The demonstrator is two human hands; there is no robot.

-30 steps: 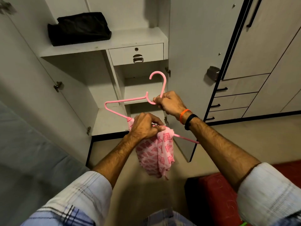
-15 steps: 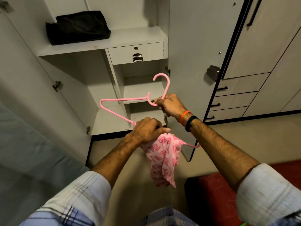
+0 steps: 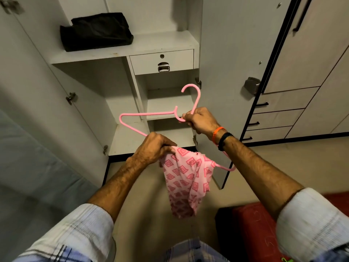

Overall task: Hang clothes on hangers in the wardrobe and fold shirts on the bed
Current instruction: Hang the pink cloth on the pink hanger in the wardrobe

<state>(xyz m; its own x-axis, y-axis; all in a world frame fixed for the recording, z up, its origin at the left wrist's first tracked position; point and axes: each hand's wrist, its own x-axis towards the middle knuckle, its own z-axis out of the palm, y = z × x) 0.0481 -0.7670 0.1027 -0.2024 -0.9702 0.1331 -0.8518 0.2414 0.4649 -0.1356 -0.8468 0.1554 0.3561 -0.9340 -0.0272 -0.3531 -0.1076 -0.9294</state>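
Pink hanger point(image 3: 151, 114) gripped at neck by right hand point(image 3: 202, 121), hook up, long axis slanting far-left to near-right. Patterned pink garment point(image 3: 186, 178) bunched in left hand point(image 3: 153, 148), draped over lower bar. Beyond hands: open wardrobe shelves point(image 3: 120, 140), black bag point(image 3: 96, 31).

Compared with one second earlier, the left hand point(image 3: 153, 147) has drawn the pink patterned cloth point(image 3: 186, 183) rightward along the lower bar of the pink hanger point(image 3: 151, 114). The cloth now spreads wider, nearer the hanger's right end.
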